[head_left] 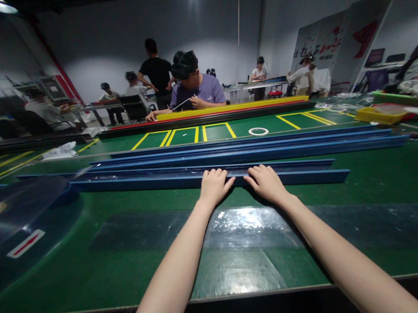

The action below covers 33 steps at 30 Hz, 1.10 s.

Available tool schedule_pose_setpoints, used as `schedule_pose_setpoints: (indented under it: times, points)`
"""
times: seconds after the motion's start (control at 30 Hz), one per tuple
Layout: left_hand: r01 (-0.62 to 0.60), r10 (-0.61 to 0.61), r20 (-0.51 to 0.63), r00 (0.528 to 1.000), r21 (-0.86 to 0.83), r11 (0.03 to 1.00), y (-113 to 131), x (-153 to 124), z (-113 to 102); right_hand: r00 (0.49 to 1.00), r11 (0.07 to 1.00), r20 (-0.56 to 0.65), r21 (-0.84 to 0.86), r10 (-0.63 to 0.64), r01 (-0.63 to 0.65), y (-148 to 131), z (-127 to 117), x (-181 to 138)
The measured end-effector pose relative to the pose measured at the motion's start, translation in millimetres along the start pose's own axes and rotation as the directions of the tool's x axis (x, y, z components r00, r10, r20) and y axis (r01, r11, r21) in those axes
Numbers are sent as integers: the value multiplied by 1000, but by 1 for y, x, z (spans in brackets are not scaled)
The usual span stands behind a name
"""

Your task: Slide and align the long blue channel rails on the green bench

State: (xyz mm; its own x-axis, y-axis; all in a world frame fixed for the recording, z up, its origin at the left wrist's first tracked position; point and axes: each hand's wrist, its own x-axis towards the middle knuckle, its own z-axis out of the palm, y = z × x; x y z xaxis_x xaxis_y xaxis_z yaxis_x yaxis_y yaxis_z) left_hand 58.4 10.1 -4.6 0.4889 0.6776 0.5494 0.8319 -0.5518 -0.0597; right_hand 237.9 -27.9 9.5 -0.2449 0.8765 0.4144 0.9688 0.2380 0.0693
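Observation:
A long blue trough-shaped strip [309,176] lies across the green table in front of me, its right end slightly nearer. My left hand [215,183] is closed over its near edge, with the fingers inside the trough and the thumb pointing inward. Just to the right, my right hand [265,181] holds the same edge, its thumb turned towards the left one. Fingertips of both hands are partly hidden in the trough. Right behind lie more blue strips [372,141] of the same kind. Nearer to me, a clear plastic sheet [137,234] runs flat beneath my forearms.
On the left rests a big roll of clear film [48,206] with a red-arrow label. Farther back are a white ring [258,131], yellow and black strips [233,108], and a yellow tray [382,115]. Across the table a person in purple [209,89] handles a thin rod.

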Motion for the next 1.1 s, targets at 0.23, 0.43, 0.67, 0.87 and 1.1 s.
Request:
schedule_pose_setpoints:
  times: [0.23, 0.43, 0.67, 0.87, 1.1]
  points:
    - [-8, 8, 3, 1000, -16, 1000, -1, -1, -1, 999, 1000, 39, -1, 6, -6, -1, -6, 4]
    - [1, -1, -29, 1000, -26, 1000, -4, -2, -3, 997, 999, 77, -25, -25, 27, 3, -11, 6]
    - [-1, -1, -37, 999, -53, 999, -6, -2, -5, 986, 999, 167, 35, -12, 7, 26, -23, -2]
    - [6, -8, -31, 999, -56, 998, -6, -2, -4, 977, 995, 190, 6, 101, -104, 53, -26, -12]
    - [-4, 3, -23, 1000, -60, 998, -6, -2, -2, 966, 984, 190, -45, 176, -171, 68, -26, -19]
